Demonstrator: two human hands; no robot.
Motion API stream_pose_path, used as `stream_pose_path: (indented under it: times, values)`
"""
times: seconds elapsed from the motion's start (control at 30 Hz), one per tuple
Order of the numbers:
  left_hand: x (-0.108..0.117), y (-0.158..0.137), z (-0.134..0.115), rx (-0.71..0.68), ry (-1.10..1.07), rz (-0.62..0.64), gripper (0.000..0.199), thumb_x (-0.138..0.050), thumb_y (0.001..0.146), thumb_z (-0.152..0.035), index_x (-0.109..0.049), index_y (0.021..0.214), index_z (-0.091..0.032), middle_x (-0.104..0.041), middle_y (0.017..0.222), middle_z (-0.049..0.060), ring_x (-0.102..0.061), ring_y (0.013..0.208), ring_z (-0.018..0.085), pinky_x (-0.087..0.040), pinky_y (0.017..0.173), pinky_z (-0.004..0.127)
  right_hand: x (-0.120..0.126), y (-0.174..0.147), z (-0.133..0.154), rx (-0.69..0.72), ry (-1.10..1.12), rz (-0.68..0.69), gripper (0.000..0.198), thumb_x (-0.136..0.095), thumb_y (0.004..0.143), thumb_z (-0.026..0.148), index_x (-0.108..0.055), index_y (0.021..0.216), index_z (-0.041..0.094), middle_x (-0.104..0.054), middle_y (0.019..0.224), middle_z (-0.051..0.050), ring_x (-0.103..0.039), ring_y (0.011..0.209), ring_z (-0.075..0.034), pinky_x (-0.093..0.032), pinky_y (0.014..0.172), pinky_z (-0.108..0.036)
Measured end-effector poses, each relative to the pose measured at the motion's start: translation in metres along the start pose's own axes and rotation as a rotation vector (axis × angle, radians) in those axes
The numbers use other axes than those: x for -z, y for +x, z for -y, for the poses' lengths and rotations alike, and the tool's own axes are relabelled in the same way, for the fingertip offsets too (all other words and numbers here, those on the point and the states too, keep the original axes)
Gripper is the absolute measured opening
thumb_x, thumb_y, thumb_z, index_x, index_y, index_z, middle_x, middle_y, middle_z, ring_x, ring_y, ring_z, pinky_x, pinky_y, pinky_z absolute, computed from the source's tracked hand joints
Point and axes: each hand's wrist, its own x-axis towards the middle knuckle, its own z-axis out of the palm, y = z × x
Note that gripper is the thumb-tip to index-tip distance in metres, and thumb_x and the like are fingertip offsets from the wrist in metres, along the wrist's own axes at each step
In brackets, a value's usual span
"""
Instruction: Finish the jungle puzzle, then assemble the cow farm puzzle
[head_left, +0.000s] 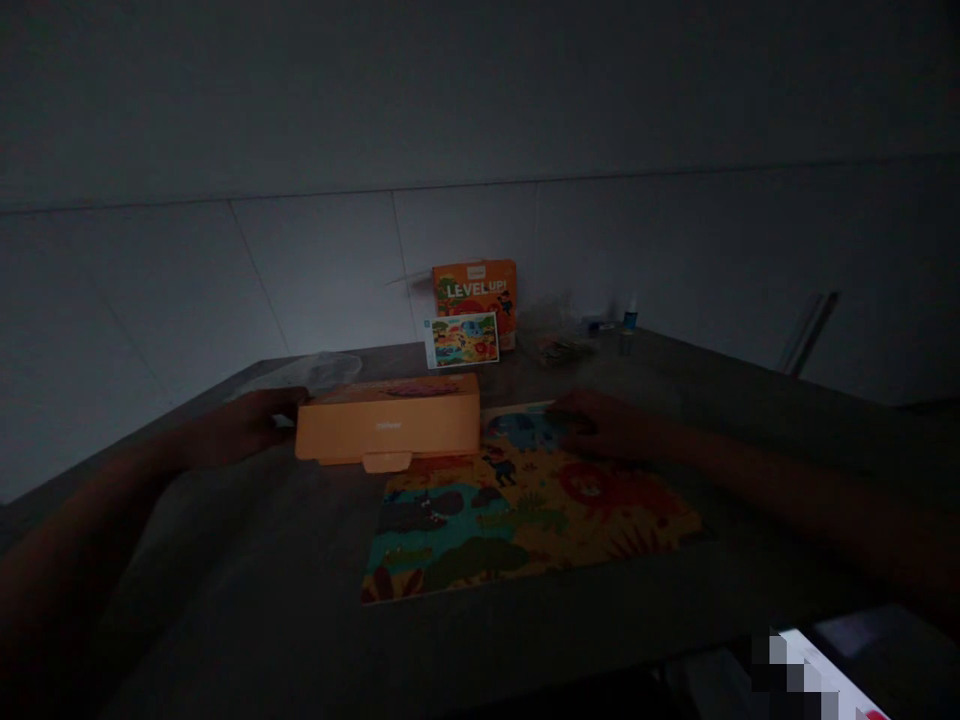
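Observation:
The scene is dim. My left hand (259,425) grips the left end of an orange cardboard box (386,428), fingers at its top corner and thumb lower down. The box lies with its long side facing me, a small tab sticking out below, and it covers the upper left part of a puzzle (480,545). The puzzle is a joined sheet with an elephant, a lion, hippos and crocodiles. Over its upper right part, by the elephant, my right hand (592,425) rests with fingers stretched out, holding nothing visible.
Behind stands an orange "LEVEL UP!" box (480,275) with a picture card (463,342) leaning on it. Clear plastic wrap (315,370) lies at the back left. A small blue-labelled bottle (630,318) stands back right, near the white wall (322,260). A pixelated bright object is low right.

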Motion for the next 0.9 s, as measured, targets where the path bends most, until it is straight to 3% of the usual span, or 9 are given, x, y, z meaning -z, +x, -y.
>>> stream_pose_path:
  times: [0.07, 0.13, 0.2, 0.27, 0.4, 0.53, 0.6, 0.73, 0.9]
  values:
    - [0.008, -0.003, 0.015, -0.001, 0.058, -0.067, 0.026, -0.052, 0.078, -0.027, -0.067, 0.097, -0.018, -0.074, 0.096, 0.007, -0.070, 0.088, 0.025, -0.056, 0.080, 0.034, 0.001, 0.000, -0.001, 0.014, 0.003, 0.024, 0.055, -0.061, 0.084, 0.048, -0.062, 0.130, 0.018, -0.059, 0.130, -0.017, -0.060, 0.115, -0.033, -0.051, 0.098, -0.048]
    - [0.011, -0.005, 0.021, 0.087, 0.211, -0.266, 0.027, -0.050, 0.076, -0.025, -0.069, 0.095, -0.019, -0.074, 0.087, 0.008, -0.071, 0.082, 0.027, -0.057, 0.078, 0.039, 0.001, 0.000, -0.002, 0.030, -0.003, 0.037, 0.055, -0.059, 0.086, 0.049, -0.061, 0.132, 0.019, -0.058, 0.132, -0.016, -0.059, 0.116, -0.033, -0.052, 0.098, -0.047]
    - [0.005, -0.004, 0.009, 0.138, 0.313, -0.511, 0.027, -0.044, 0.082, -0.023, -0.067, 0.094, -0.017, -0.073, 0.104, 0.010, -0.071, 0.087, 0.029, -0.057, 0.079, 0.043, 0.001, 0.000, -0.002, 0.041, -0.024, 0.049, 0.056, -0.058, 0.087, 0.050, -0.060, 0.133, 0.018, -0.057, 0.134, -0.017, -0.058, 0.118, -0.033, -0.051, 0.099, -0.048]
    - [-0.010, 0.000, -0.021, 0.013, 0.309, -0.584, 0.033, -0.041, 0.093, -0.027, -0.061, 0.116, -0.016, -0.068, 0.120, 0.009, -0.070, 0.094, 0.028, -0.058, 0.081, 0.042, 0.001, 0.000, -0.001, 0.043, -0.046, 0.049, 0.056, -0.057, 0.088, 0.049, -0.060, 0.133, 0.016, -0.055, 0.137, -0.017, -0.057, 0.120, -0.033, -0.049, 0.102, -0.048]
    - [-0.058, 0.016, -0.097, -0.501, 0.455, -0.425, 0.035, -0.043, 0.100, -0.028, -0.053, 0.132, -0.018, -0.046, 0.150, 0.010, -0.041, 0.139, 0.031, -0.042, 0.110, 0.050, -0.001, 0.000, 0.000, 0.047, -0.075, 0.063, 0.056, -0.057, 0.089, 0.047, -0.058, 0.136, 0.015, -0.051, 0.142, -0.018, -0.054, 0.125, -0.033, -0.046, 0.105, -0.049]
    - [-0.098, 0.035, -0.128, -0.759, 0.571, -0.221, 0.040, -0.040, 0.100, -0.014, -0.049, 0.139, -0.015, -0.047, 0.150, 0.012, -0.028, 0.147, 0.030, -0.024, 0.120, 0.054, -0.003, -0.001, -0.001, 0.055, -0.073, 0.067, 0.059, -0.055, 0.090, 0.051, -0.056, 0.139, 0.017, -0.049, 0.146, -0.017, -0.051, 0.130, -0.034, -0.042, 0.109, -0.052]
    - [-0.105, 0.041, -0.124, -0.766, 0.586, -0.139, 0.041, -0.044, 0.098, -0.014, -0.050, 0.139, -0.017, -0.048, 0.149, 0.010, -0.024, 0.147, 0.033, -0.020, 0.120, 0.057, -0.004, -0.002, -0.002, 0.043, -0.049, 0.065, 0.062, -0.056, 0.089, 0.055, -0.056, 0.140, 0.020, -0.047, 0.148, -0.016, -0.049, 0.132, -0.035, -0.041, 0.110, -0.053]
    - [-0.098, 0.043, -0.105, -0.615, 0.554, -0.168, 0.040, -0.046, 0.096, -0.014, -0.054, 0.136, -0.018, -0.060, 0.134, 0.012, -0.035, 0.137, 0.037, -0.027, 0.114, 0.056, -0.003, -0.003, -0.003, 0.033, 0.014, 0.060, 0.065, -0.060, 0.086, 0.059, -0.057, 0.139, 0.022, -0.048, 0.148, -0.014, -0.049, 0.132, -0.036, -0.041, 0.111, -0.054]
    - [-0.077, 0.040, -0.084, -0.447, 0.561, -0.194, 0.023, -0.050, 0.095, -0.025, -0.070, 0.106, -0.018, -0.069, 0.097, 0.013, -0.054, 0.107, 0.033, -0.040, 0.098, 0.049, -0.001, -0.001, -0.003, -0.007, -0.033, 0.111, 0.073, -0.056, 0.087, 0.062, -0.053, 0.143, 0.017, -0.042, 0.152, -0.017, -0.043, 0.137, -0.037, -0.036, 0.114, -0.054]
